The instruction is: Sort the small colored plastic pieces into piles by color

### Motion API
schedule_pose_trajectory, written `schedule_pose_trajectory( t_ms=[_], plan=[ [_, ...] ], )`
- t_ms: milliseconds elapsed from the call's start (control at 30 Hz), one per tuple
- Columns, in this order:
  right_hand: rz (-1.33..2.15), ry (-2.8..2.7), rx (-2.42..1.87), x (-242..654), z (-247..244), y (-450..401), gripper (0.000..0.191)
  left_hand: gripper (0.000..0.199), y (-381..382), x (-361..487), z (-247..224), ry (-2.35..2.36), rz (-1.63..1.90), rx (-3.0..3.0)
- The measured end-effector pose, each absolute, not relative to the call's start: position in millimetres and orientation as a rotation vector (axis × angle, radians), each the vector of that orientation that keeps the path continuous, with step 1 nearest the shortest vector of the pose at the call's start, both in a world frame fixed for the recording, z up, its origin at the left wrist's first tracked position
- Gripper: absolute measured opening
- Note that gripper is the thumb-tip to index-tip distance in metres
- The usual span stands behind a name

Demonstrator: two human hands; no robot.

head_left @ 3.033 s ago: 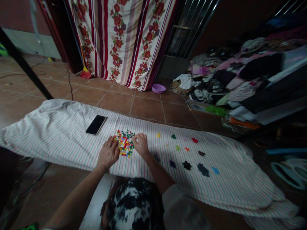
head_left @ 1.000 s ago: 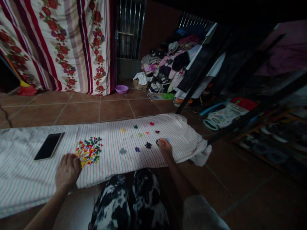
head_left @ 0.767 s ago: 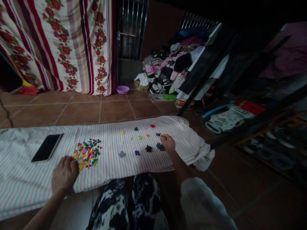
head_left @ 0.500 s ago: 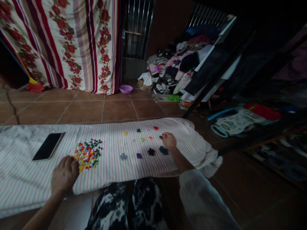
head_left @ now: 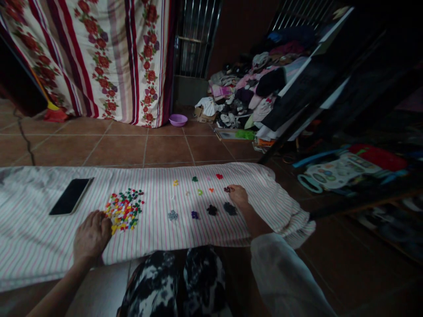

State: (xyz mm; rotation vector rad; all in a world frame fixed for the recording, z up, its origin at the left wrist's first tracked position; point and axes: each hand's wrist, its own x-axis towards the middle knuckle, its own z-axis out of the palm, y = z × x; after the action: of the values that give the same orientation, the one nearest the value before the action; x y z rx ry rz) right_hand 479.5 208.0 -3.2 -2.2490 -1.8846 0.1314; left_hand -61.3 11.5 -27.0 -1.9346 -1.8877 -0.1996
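Note:
My left hand (head_left: 92, 233) lies palm down on the striped cloth, fingers lying loosely against the near left edge of a mixed pile of small colourful beads (head_left: 124, 210). My right hand (head_left: 239, 196) is closed in a pinch, its fingertips touching a small group of dark brown beads (head_left: 228, 189). Whatever is between those fingertips is too small to make out. Close by lie small groups sorted by colour: red beads (head_left: 219, 176), orange beads (head_left: 211, 190), dark grey beads (head_left: 230, 208), black beads (head_left: 212, 210), purple beads (head_left: 194, 215), grey beads (head_left: 172, 215) and yellow beads (head_left: 175, 182).
A phone (head_left: 72, 196) lies left of the pile on the striped cloth (head_left: 152, 233). Beyond are a tiled floor (head_left: 165, 147), a purple basin (head_left: 178, 120), a flowered curtain (head_left: 122, 61) and a heap of clothes (head_left: 244, 88). A dark slanting post (head_left: 280, 140) stands to the right.
The whole view has shifted slightly, so things appear farther right. My right hand stays at the brown group, of which a little more shows. My left hand remains beside the pile.

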Motion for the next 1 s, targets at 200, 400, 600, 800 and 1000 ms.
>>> schedule_pose_trajectory(
  t_ms=[200,400,600,800,1000],
  plan=[
    [0.196,-1.802,-2.188,481,-4,205,0.044,0.029,12,-60,-27,-2.000,-0.403,-1.935],
    [0.089,-1.770,-1.959,465,-4,204,0.042,0.021,14,-55,-25,-2.109,-0.630,-1.901],
    [0.086,-1.829,-1.558,417,2,192,0.039,0.026,16,-54,-29,-2.121,-0.672,-1.858],
    [0.232,-1.957,-1.239,338,4,149,0.036,0.036,17,-54,-32,-2.190,-0.656,-1.793],
    [0.485,-2.130,-1.076,266,5,119,0.034,0.041,16,-53,-33,-2.180,-0.662,-1.855]
  ],
)
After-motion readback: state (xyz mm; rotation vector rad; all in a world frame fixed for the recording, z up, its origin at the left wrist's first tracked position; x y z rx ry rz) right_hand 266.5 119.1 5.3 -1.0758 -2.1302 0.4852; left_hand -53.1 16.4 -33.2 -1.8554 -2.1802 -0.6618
